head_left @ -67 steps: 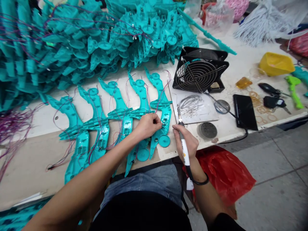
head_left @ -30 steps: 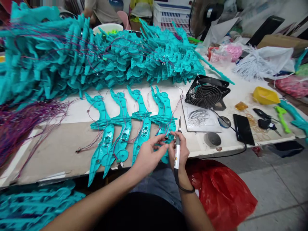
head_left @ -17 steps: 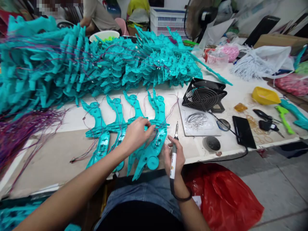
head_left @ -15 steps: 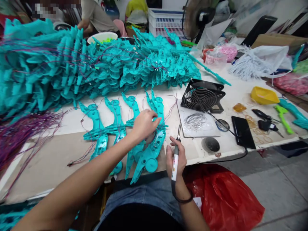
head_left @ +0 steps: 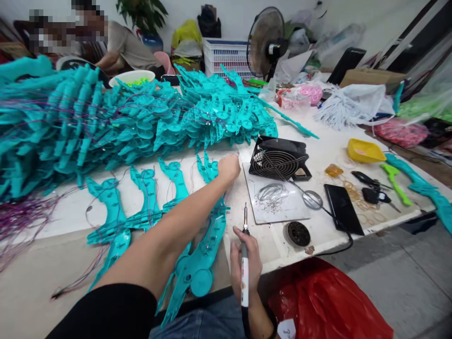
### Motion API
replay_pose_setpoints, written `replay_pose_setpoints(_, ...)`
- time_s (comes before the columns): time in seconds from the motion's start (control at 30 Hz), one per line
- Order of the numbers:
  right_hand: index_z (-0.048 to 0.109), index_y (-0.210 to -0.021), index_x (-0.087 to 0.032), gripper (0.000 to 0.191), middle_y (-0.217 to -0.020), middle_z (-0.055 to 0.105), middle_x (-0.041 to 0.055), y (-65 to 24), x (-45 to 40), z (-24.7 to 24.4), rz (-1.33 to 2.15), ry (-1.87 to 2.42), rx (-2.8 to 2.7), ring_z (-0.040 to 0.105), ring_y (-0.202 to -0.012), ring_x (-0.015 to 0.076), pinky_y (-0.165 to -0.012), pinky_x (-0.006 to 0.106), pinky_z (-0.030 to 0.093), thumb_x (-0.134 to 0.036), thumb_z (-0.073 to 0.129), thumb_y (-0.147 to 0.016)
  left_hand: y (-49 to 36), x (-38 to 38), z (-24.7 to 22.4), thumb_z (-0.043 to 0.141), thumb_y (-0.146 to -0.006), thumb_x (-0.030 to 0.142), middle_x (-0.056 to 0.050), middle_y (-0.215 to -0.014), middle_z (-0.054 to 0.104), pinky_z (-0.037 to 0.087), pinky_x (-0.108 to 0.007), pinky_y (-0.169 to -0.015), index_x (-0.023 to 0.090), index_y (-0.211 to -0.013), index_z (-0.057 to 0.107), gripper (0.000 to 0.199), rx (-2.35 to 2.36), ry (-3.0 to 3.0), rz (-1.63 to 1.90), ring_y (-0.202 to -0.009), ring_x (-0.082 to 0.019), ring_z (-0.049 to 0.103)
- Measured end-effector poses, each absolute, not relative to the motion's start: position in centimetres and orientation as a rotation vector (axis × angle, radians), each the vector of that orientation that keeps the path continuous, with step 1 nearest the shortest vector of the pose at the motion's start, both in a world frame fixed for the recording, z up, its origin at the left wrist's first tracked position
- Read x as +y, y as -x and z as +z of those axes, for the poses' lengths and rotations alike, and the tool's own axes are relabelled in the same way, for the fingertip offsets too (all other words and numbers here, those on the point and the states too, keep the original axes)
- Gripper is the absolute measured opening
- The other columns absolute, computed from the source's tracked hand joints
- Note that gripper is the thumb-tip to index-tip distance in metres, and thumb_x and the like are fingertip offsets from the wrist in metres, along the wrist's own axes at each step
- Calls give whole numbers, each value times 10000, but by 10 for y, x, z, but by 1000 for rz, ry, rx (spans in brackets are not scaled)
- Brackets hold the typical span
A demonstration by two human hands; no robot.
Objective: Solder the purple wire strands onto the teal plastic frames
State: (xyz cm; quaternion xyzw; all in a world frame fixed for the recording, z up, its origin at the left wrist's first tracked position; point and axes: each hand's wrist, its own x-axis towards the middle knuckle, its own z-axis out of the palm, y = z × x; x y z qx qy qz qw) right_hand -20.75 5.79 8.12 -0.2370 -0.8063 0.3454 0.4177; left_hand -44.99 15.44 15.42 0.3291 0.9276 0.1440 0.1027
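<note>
My right hand (head_left: 247, 256) is wrapped round a soldering iron (head_left: 245, 273), its metal tip pointing up and away from me. My left hand (head_left: 229, 168) is stretched forward over the top end of the nearest teal plastic part (head_left: 212, 230), beside thin wires; its fingers are curled, and what they hold is too small to name. Several more teal parts (head_left: 109, 202) with wires lie in a row to the left. Right of my left hand, a white board (head_left: 257, 212) bears a tangle of thin wire (head_left: 270, 197), with a black fan (head_left: 278, 157) at its back edge.
A big heap of teal parts (head_left: 141, 113) fills the back left. To the right are a round black tin (head_left: 298, 234), a black phone (head_left: 342, 209) and a yellow tray (head_left: 365, 150). A red bag (head_left: 328, 301) hangs below the table edge. A person (head_left: 130, 49) sits behind the heap.
My left hand has moved forward, from the middle of the nearest teal part to its far end. My right hand still holds the soldering iron. The view has tilted up and shifted right.
</note>
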Motion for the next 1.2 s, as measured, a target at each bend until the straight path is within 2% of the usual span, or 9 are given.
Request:
replay_pose_setpoints(0.13, 540, -1205, -237, 342, -1124, 670, 89, 208, 59, 82, 907, 596, -2038, 622, -999, 218, -808, 397, 556, -157, 542, -873, 461, 119, 163, 439, -822, 153, -241, -1004, 687, 472, -388, -795, 93, -993, 705, 322, 2863, -907, 541, -982, -340, 649)
replay_pose_setpoints(0.23, 561, -1185, -227, 318, -1126, 666, 88, 208, 59, 83, 930, 600, -2045, 622, -1014, 214, -822, 386, 552, -167, 550, -873, 465, 83, 158, 487, -791, 183, -192, -840, 713, 468, -367, -771, 117, -843, 728, 255, 2845, -874, 591, -888, -317, 669)
replay_pose_setpoints(0.33, 563, -1200, -227, 327, -1133, 661, 89, 210, 59, 84, 941, 590, -2042, 619, -1037, 215, -844, 388, 545, -183, 557, -876, 463, 52, 150, 526, -805, 262, -147, -760, 712, 468, -338, -773, 131, -858, 715, 236, 2775, -824, 680, -849, -282, 675)
replay_pose_setpoints(0.43, 559, -1215, -235, 340, -1121, 672, 82, 212, 57, 87, 975, 573, -2028, 635, -1019, 204, -855, 376, 542, -196, 564, -878, 450, 19, 149, 561, -820, 417, -122, -807, 726, 475, -310, -765, 123, -1040, 653, 379, 2715, -718, 952, -864, -255, 675)
replay_pose_setpoints(0.6, 567, -1196, -210, 320, -1124, 680, 88, 221, 51, 95, 1070, 672, -2011, 673, -926, 180, -844, 336, 543, -244, 575, -878, 408, -52, 156, 440, -887, 535, -122, -1007, 728, 494, -277, -785, 122, -1063, 629, 488, 2314, -672, 1287, -934, -217, 673)
replay_pose_setpoints(0.73, 566, -1201, -216, 349, -1112, 680, 74, 237, 46, 93, 1048, 686, -2043, 672, -914, 180, -821, 321, 543, -292, 597, -861, 380, -84, 147, 563, -834, 452, -98, -1108, 705, 481, -321, -886, 131, -1313, 509, 579, 2290, -798, 1174, -1052, -235, 639)
replay_pose_setpoints(0.87, 554, -1215, -236, 376, -1145, 665, 65, 250, 44, 87, 1021, 684, -2061, 665, -893, 176, -799, 315, 540, -290, 600, -846, 370, -81, 149, 498, -863, 284, -41, -868, 735, 473, -316, -879, 176, -1116, 670, 325, 2483, -966, 1006, -955, -222, 658)
replay_pose_setpoints(1.07, 530, -1211, -231, 385, -1128, 671, 67, 259, 45, 84, 1102, 626, -1964, 653, -909, 174, -816, 331, 540, -263, 593, -833, 353, -79, 173, 414, -924, 322, -64, -762, 697, 471, -311, -748, 135, -1243, 597, 413, 2596, -957, 897, -786, -225, 655)
replay_pose_setpoints(1.2, 518, -1223, -219, 398, -1142, 663, 82, 262, 44, 83, 1129, 622, -1951, 648, -981, 188, -842, 339, 534, -251, 594, -833, 329, -92, 160, 347, -940, 272, -68, -816, 657, 474, -298, -731, 157, -1151, 632, 372, 2423, -998, 851, -801, -205, 627)
